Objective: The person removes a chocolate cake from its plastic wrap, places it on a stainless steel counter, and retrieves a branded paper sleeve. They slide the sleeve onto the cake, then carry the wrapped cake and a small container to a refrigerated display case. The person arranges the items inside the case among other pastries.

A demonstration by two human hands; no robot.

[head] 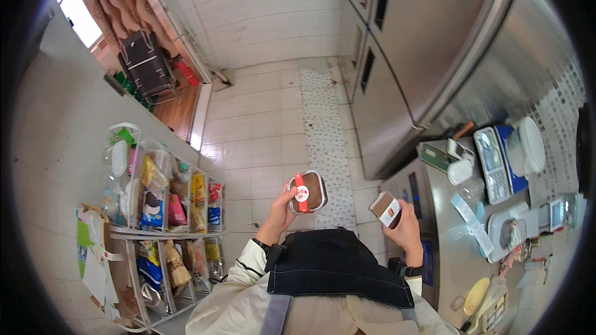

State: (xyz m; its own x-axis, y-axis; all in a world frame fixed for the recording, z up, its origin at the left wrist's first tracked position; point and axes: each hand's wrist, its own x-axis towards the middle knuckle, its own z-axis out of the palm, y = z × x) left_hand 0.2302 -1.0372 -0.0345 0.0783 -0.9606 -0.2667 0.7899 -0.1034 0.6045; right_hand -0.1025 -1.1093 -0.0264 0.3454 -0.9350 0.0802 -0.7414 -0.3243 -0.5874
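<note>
Held by its near left edge in my left hand (280,205) is a square, clear-lidded plastic tub (317,190) with brown contents. A red paper band with a round white sticker runs across its lid. My right hand (406,229) grips a second brown-filled tub (383,203), which is tilted and wears a white paper band with a small printed mark. Both tubs are apart from each other, in mid-air above the tiled floor in front of my dark apron (335,265). The fingers of both hands are partly hidden by the tubs.
A steel counter (449,237) on the right carries a kitchen scale (491,158), a white bucket (531,146), a phone (435,157) and a paper strip (472,225). Tall steel refrigerator doors (414,46) rise ahead right. On the left stands a wire rack (163,237) of packets.
</note>
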